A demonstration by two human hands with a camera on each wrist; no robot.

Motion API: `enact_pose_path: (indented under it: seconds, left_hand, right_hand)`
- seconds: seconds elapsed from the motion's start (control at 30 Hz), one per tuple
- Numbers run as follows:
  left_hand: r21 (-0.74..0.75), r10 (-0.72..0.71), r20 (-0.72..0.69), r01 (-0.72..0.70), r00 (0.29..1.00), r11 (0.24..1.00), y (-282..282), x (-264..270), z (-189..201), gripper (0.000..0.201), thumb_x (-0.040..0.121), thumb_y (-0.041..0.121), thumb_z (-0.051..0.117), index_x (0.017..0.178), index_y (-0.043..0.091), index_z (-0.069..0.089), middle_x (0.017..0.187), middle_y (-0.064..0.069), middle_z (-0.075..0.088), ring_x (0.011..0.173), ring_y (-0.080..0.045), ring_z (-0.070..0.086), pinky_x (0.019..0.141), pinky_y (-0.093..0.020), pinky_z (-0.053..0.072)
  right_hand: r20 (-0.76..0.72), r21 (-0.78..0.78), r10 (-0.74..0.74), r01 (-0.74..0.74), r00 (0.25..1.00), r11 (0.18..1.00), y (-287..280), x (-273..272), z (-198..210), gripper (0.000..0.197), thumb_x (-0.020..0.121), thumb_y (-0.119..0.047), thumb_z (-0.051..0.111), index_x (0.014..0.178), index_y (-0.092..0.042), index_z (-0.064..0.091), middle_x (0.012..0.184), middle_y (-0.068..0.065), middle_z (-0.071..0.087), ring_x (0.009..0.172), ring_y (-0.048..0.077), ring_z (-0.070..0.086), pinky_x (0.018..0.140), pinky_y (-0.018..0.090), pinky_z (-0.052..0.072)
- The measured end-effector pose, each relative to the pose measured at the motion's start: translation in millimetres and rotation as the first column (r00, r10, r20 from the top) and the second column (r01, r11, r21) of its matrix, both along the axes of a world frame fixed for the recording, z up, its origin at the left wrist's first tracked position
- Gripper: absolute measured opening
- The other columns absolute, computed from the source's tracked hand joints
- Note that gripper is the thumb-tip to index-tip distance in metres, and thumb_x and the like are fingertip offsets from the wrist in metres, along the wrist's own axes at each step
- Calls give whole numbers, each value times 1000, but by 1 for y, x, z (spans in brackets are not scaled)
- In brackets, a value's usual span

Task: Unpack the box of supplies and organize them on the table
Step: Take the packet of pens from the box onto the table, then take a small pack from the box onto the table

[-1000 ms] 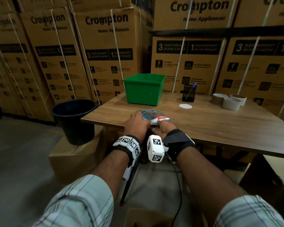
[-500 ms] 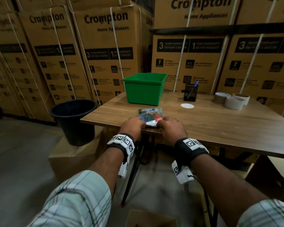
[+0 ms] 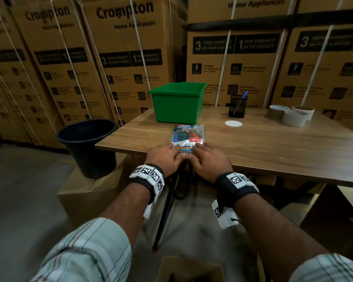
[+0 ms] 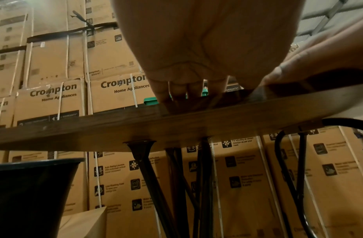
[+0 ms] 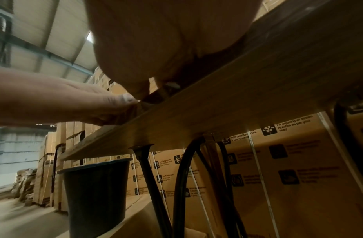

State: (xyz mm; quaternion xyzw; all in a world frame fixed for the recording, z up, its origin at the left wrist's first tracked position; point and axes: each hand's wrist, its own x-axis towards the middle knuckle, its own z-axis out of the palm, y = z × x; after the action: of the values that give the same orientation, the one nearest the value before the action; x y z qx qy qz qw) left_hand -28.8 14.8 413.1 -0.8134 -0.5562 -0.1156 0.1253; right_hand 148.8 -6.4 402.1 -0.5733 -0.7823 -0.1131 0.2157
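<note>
A clear plastic packet of coloured pens [image 3: 187, 137] lies flat on the wooden table [image 3: 273, 151], close to its near edge and in front of the green bin [image 3: 177, 102]. My left hand [image 3: 167, 154] and right hand [image 3: 206, 154] sit side by side, palms down, with straight fingers resting on the packet's near end. Both thumbs meet at the table edge. In the left wrist view my left hand's fingers [image 4: 188, 90] reach over the table edge. The right wrist view shows the left thumb [image 5: 123, 98] touching the packet's edge. An open cardboard box [image 3: 188, 269] stands on the floor below me.
A black mesh pen holder [image 3: 237, 106] with one pen, a white disc [image 3: 233, 123] and three tape rolls [image 3: 291, 115] stand at the back right of the table. A black bucket [image 3: 88, 145] sits on a carton to the left. Stacked cartons wall the back.
The packet went from held and crumpled at the table edge to lying flat, a little farther in. My right wrist turned palm down, and both hands now rest on its near end.
</note>
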Motion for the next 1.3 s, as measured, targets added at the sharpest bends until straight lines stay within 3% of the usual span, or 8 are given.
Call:
enact_pose_path:
  seconds: [0.13, 0.4, 0.53, 0.67, 0.8, 0.9, 1.03, 1.3]
  left_hand:
    - [-35, 24, 36, -23, 999, 999, 3, 3, -9, 60, 97, 52, 27, 146, 18, 34, 150, -9, 39, 138, -26, 36, 111, -38, 30]
    - [-128, 91, 54, -84, 994, 988, -1, 8, -8, 60, 98, 51, 22, 149, 20, 25, 156, -9, 27, 144, -27, 25, 117, -42, 19]
    - [-159, 112, 89, -96, 990, 982, -25, 10, 9, 61, 99, 48, 25, 152, 18, 17, 160, -10, 17, 145, -29, 20, 118, -43, 16]
    - [84, -34, 172, 20, 985, 996, -64, 0, 15, 48, 98, 34, 36, 142, 15, 38, 149, -10, 40, 133, -27, 41, 108, -39, 33]
    - [104, -61, 203, 41, 977, 994, -103, -13, -21, 27, 93, 28, 41, 111, 19, 59, 115, -4, 63, 108, -26, 58, 85, -37, 44]
    - [-148, 6, 182, 22, 983, 989, -127, -14, -75, 27, 93, 28, 41, 109, 17, 59, 112, -7, 64, 104, -30, 60, 84, -40, 46]
    - [-470, 55, 121, 8, 991, 883, -163, -11, -157, 26, 91, 25, 41, 105, 12, 59, 112, -15, 64, 101, -35, 61, 86, -41, 51]
    - [-660, 42, 57, 6, 997, 751, -176, -15, -246, 31, 90, 25, 44, 112, 13, 62, 116, -14, 65, 105, -35, 62, 89, -39, 52]
  right_hand:
    - [107, -53, -49, 55, 993, 997, 0, -3, -1, 60, 95, -55, 27, 139, -18, 43, 149, 3, 41, 138, 22, 36, 108, 42, 33]
    - [150, -154, -46, 70, 988, 986, -1, -4, 6, 62, 96, -56, 23, 146, -19, 31, 156, 2, 28, 144, 21, 26, 113, 42, 26]
    - [158, -207, 8, 25, 987, 978, -18, 0, 17, 67, 93, -50, 39, 150, -20, 20, 160, 2, 13, 148, 22, 12, 116, 45, 19]
    - [122, 4, 30, -31, 992, 1000, -56, 1, 8, 56, 86, -31, 53, 140, -17, 42, 151, 6, 36, 136, 27, 37, 103, 44, 37]
    - [121, 170, 47, -67, 992, 983, -101, -5, -32, 25, 80, -28, 52, 98, -18, 67, 109, 5, 65, 94, 31, 61, 70, 37, 45]
    - [178, -138, 67, -43, 982, 989, -132, -17, -77, 24, 89, -29, 48, 103, -16, 63, 108, 8, 63, 100, 32, 56, 77, 40, 42]
    - [219, -586, 53, 88, 974, 805, -166, -27, -144, 44, 91, -34, 47, 133, -21, 49, 138, 8, 50, 127, 31, 44, 101, 43, 38]
    - [259, -787, 78, 163, 963, 596, -181, -34, -257, 38, 76, -33, 42, 107, -24, 63, 114, 7, 65, 103, 30, 61, 88, 41, 52]
